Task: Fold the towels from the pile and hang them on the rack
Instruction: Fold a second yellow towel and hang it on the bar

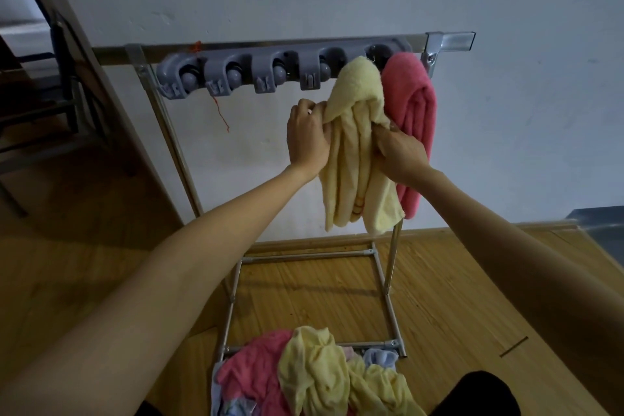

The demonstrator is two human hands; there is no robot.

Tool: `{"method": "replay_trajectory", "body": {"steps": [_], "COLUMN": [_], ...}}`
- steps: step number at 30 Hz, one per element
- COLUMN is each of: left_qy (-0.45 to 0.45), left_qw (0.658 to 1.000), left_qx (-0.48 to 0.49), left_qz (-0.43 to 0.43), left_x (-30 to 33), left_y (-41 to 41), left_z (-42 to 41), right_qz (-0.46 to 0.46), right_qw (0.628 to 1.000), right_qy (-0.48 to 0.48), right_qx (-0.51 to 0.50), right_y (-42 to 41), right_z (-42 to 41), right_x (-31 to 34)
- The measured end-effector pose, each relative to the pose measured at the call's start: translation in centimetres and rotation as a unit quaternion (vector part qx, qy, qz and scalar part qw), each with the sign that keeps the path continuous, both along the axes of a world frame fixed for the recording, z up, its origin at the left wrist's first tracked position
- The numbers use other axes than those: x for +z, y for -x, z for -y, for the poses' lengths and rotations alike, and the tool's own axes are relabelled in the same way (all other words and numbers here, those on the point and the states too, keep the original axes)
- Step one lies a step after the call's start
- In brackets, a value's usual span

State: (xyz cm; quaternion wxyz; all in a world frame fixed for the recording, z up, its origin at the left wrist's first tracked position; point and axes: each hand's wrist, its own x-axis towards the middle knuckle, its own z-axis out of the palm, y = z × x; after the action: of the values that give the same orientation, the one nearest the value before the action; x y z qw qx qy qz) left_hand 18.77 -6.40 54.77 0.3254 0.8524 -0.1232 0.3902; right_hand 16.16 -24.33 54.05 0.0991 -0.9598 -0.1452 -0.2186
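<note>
Your left hand (pixel 309 135) has its fingers curled into the left edge of the yellow towel (pixel 358 152), and your right hand (pixel 400 149) bunches the right edge, thumb pressed into the cloth; both pinch terry, and neither is spread. The towel's top is tucked at the grey holder strip (pixel 283 69), between the 4th and 5th clips counting from the left, though the fabric hides whether a clip bites it. From there it hangs almost straight down, long axis vertical, in loose lengthwise folds, its lower hem level with the rack's (pixel 435 47) right post.

Just right of it, touching, hangs a folded pink towel (pixel 417 132) from the last clip. Your right knuckles sit against that pink cloth, so the right hand is the one with less room.

What the coming move likely turns on: the hanging point lies above and slightly far from both sets of fingers, midway between them, so any tug runs along the towel's length and could pull it out of the holder. Smoothing outward, across the folds, looks safer than drawing down.

4 clips to the left stand bare. Near you, on the rack's low frame, the pile (pixel 314 375) of pink, yellow and pale blue towels waits, well below your hands, over the wooden floor (pixel 456 297).
</note>
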Motion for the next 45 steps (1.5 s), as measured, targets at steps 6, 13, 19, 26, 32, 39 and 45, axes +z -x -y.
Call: {"method": "replay_trajectory", "body": {"steps": [6,13,19,26,32,39,45], "left_qy": [0.003,-0.024,0.026,-0.036,-0.012,0.123,0.072], "left_qw": [0.999,0.978,0.974,0.964,0.935,0.927,0.944], "left_qx": [-0.037,-0.079,0.081,0.049,-0.118,-0.243,-0.206], "left_qz": [-0.029,-0.192,-0.209,-0.258,-0.336,-0.257,-0.246], "left_x": [-1.6,-6.2,-5.3,-6.5,-7.7,-6.0,-4.5], "left_y": [-0.6,-0.3,-0.9,-1.2,-0.8,0.7,1.1], "left_z": [-0.3,-1.7,-3.2,-2.3,-2.0,-1.0,-0.2], "right_qz": [0.003,0.015,0.026,0.034,0.023,0.019,0.012], "right_qw": [1.0,0.999,0.998,0.996,0.997,1.0,0.997], "right_qy": [-0.003,-0.03,-0.046,-0.076,-0.067,-0.006,-0.001], "right_qx": [-0.022,-0.014,-0.02,-0.023,-0.029,0.022,0.07], "right_y": [0.1,0.2,0.0,0.4,0.3,0.4,0.8], "right_z": [-0.5,-0.6,-0.8,-1.8,-1.5,0.0,0.4], "right_x": [-0.4,-1.6,-2.0,-2.6,-2.5,-2.6,-3.1]}}
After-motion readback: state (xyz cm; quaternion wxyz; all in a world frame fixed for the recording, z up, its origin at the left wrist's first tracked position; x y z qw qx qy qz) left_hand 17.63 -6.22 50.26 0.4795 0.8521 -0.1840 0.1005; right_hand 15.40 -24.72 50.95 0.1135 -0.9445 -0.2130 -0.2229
